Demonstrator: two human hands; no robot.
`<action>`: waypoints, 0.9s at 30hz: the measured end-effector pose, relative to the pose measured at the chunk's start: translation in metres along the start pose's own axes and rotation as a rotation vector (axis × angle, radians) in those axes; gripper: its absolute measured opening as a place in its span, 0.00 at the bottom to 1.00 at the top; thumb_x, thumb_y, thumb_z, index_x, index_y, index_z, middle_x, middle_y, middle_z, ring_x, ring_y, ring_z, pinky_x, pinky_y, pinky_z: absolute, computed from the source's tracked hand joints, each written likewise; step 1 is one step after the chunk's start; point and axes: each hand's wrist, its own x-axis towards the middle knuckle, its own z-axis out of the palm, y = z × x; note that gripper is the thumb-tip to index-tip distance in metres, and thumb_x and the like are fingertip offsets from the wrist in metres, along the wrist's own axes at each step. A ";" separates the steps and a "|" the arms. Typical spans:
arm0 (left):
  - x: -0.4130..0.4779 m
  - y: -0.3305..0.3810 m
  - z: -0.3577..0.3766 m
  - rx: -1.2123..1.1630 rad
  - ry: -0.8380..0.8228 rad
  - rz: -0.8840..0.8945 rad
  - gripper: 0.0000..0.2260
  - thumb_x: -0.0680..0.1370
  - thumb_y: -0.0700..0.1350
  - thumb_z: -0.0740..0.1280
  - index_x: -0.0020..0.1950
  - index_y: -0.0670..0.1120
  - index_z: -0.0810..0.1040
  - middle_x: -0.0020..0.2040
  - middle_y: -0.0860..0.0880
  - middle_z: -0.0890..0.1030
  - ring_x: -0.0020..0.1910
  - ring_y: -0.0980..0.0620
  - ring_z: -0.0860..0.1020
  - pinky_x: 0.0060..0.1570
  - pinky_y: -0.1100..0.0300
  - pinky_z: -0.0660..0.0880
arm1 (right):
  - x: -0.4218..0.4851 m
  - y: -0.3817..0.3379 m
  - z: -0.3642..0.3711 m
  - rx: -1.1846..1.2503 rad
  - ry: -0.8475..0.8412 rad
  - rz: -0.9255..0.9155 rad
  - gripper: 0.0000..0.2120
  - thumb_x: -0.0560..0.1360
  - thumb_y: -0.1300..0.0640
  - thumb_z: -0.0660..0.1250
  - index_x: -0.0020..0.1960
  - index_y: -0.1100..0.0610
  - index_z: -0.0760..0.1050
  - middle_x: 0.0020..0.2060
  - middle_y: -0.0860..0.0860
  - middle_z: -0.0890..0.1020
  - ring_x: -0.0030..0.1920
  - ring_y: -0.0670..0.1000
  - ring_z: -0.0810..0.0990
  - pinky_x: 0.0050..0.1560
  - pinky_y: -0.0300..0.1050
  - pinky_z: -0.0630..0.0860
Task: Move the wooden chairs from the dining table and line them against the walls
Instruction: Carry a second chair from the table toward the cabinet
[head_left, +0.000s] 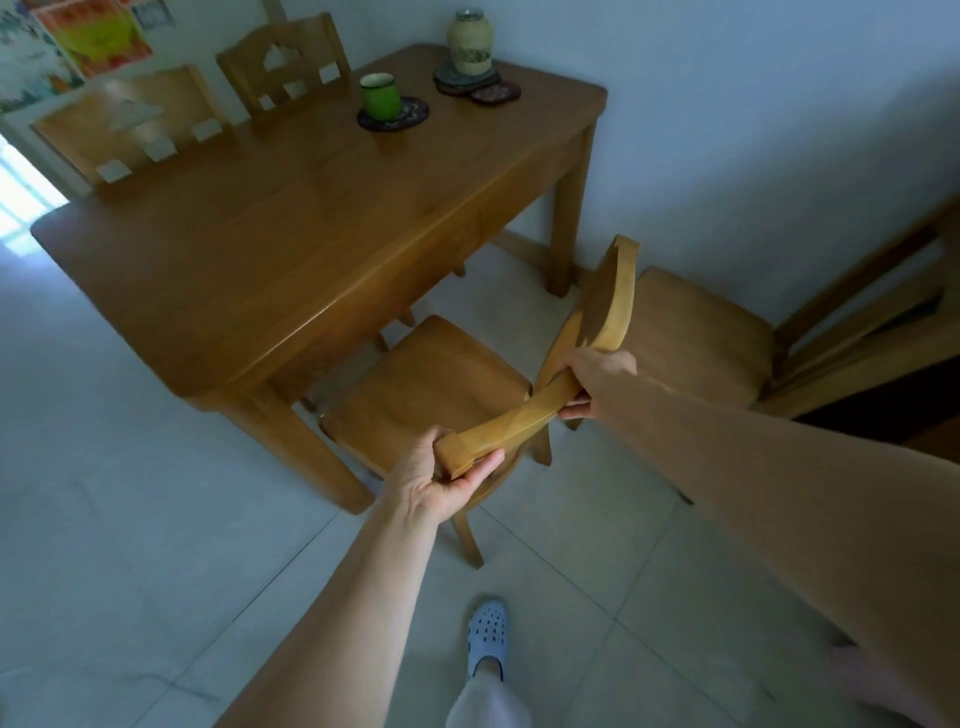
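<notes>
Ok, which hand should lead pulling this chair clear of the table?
Probably left: the left hand grips the rail end of the chair, with open floor beside it; the right hand grips mid-rail, close to the second chair.

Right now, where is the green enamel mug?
Head view: the green enamel mug sits on a dark round coaster, far end of the wooden dining table, left of the woven vase.

Home dining room, wooden dining table, matching chairs, mug on coaster, tiled floor
</notes>
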 end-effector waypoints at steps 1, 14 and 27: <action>-0.003 -0.011 -0.005 0.006 -0.003 0.001 0.26 0.74 0.41 0.70 0.70 0.38 0.68 0.67 0.32 0.70 0.65 0.29 0.70 0.55 0.35 0.74 | -0.006 0.008 -0.008 0.003 -0.002 0.005 0.16 0.70 0.63 0.70 0.56 0.63 0.72 0.46 0.61 0.82 0.41 0.60 0.84 0.28 0.51 0.82; -0.023 -0.072 -0.029 0.042 0.026 -0.023 0.23 0.75 0.40 0.69 0.68 0.36 0.70 0.66 0.32 0.72 0.64 0.29 0.71 0.57 0.38 0.76 | -0.038 0.053 -0.061 0.023 -0.026 0.062 0.15 0.70 0.60 0.71 0.54 0.61 0.74 0.48 0.59 0.83 0.42 0.58 0.85 0.32 0.50 0.83; 0.016 -0.062 -0.043 0.008 -0.031 -0.137 0.19 0.76 0.38 0.66 0.66 0.33 0.74 0.65 0.33 0.76 0.64 0.30 0.73 0.59 0.39 0.74 | -0.036 0.054 -0.045 0.203 0.015 0.168 0.18 0.67 0.68 0.67 0.55 0.59 0.71 0.50 0.61 0.80 0.47 0.64 0.82 0.43 0.65 0.82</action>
